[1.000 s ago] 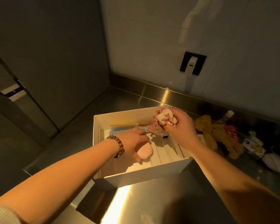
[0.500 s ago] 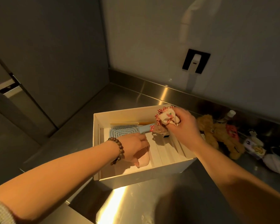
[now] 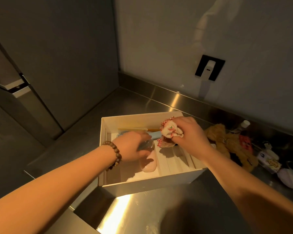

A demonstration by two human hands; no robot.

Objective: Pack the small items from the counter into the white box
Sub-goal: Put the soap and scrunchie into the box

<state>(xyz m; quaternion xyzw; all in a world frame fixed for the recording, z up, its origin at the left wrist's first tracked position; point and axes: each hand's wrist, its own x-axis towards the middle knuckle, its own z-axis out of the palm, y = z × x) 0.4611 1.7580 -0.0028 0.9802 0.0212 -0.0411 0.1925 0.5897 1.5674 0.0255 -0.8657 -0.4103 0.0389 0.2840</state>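
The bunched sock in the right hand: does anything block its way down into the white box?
Nothing visible does. The right hand holds the sock above the white box, over open floor; the left hand and pink item lie further left.

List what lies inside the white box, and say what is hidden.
Inside the white box: a pink item, a blue hairbrush and a yellow stick along the back wall. The left hand covers most of the brush; the right hand holds a frilled cloth above it.

Glossy steel counter (image 3: 142, 213), matt box (image 3: 152, 184)
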